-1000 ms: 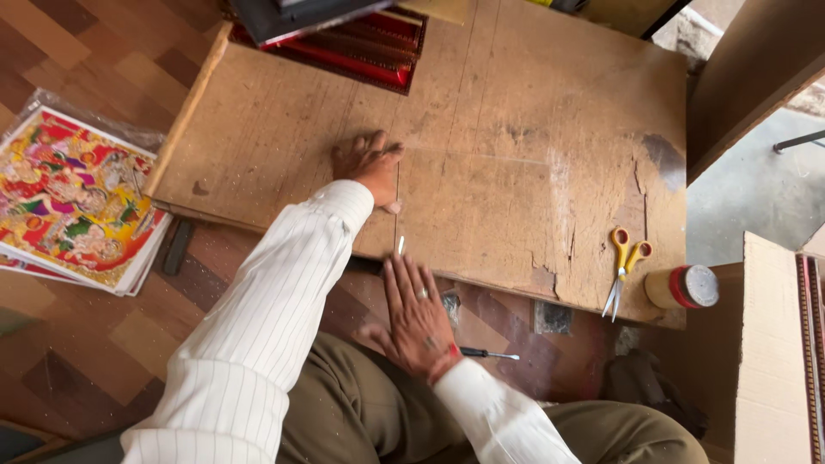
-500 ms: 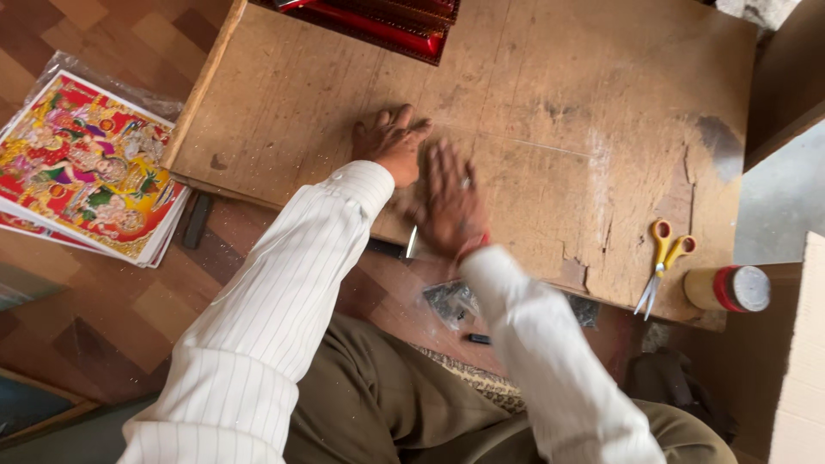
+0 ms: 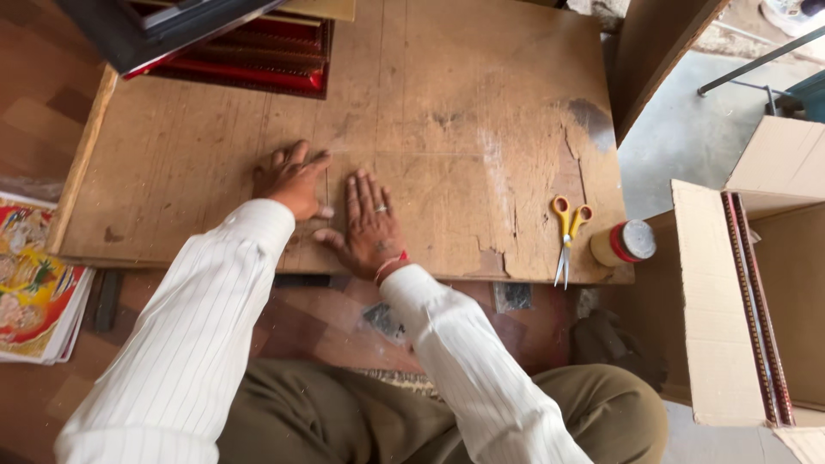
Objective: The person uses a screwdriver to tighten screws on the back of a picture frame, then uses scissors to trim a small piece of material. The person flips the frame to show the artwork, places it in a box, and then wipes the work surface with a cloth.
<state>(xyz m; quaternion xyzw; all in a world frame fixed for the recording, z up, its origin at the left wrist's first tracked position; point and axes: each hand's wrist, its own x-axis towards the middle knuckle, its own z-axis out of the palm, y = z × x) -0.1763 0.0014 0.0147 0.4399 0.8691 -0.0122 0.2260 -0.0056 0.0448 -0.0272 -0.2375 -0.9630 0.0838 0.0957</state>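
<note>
Head view: both hands lie flat on a clear glass sheet [image 3: 404, 172] covering the worn wooden board [image 3: 481, 103]. Left hand [image 3: 292, 182] fingers are loosely spread, right hand [image 3: 371, 225] fingers nearly together. Scissors [image 3: 567, 232] lie well apart.

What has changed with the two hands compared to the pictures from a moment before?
The right hand has moved up from below the board's edge, near the lap, onto the wooden board and lies flat there, close beside the left hand. The left hand stays pressed on the board. The scissors and the red-rimmed roll lie as before at the right edge.
</note>
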